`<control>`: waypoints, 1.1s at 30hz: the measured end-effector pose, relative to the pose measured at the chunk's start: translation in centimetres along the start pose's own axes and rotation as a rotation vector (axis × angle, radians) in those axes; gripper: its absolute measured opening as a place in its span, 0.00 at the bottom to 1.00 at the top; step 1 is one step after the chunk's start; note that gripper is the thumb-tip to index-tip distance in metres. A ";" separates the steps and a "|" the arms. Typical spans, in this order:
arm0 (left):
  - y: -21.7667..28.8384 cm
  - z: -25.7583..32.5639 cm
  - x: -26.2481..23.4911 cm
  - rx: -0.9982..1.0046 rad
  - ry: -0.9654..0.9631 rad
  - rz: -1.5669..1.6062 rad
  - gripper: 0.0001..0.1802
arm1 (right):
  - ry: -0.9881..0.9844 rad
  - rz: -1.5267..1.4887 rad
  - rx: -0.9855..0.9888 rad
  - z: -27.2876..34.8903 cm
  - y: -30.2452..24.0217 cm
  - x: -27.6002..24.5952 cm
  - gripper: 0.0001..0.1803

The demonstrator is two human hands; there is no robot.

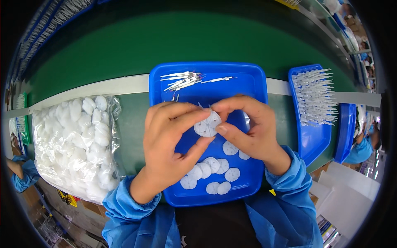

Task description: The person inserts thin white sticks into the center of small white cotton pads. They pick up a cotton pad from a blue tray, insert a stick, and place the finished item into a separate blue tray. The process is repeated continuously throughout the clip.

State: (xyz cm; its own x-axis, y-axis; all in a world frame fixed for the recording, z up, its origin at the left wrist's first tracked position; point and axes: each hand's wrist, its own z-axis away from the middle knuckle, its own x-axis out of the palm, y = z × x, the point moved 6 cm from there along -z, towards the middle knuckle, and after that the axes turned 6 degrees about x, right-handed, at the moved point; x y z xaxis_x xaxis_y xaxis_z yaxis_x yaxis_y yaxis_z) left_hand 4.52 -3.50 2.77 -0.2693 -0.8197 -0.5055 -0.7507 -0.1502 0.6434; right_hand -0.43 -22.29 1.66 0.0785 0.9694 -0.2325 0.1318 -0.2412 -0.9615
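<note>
Over a blue tray (242,93), I hold a round, translucent white disc (205,127) with thin lines on its face. My left hand (165,138) grips its left side between thumb and fingers. On the opposite edge, the thumb and forefinger of my right hand (258,128) pinch the same disc. Several similar white discs (232,174) lie loose in the near half of the tray, some overlapping. Thin white sticks with dark or reddish tips (182,78) are heaped at the tray's far left. My fingers partly cover the middle of the tray.
Left of the tray lies a clear plastic bag (74,142) filled with white rounded pieces. At the right, another blue tray (312,142) holds a dense bunch of thin white rods (315,99). Beyond it stand more blue trays (345,128). Other people's blue sleeves (360,152) show at both sides.
</note>
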 end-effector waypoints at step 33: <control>-0.3 0.7 0.9 -0.138 -0.109 0.378 0.23 | 0.165 0.951 -0.381 -3.2 -0.6 -0.9 0.14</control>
State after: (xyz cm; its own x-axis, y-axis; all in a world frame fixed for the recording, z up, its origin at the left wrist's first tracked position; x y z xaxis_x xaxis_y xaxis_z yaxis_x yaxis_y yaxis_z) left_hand 4.11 -3.78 1.70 -0.5785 -0.7691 -0.2716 -0.5006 0.0718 0.8627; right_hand 2.58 -23.16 2.87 0.4443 0.3602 -0.8203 0.2460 -0.9295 -0.2749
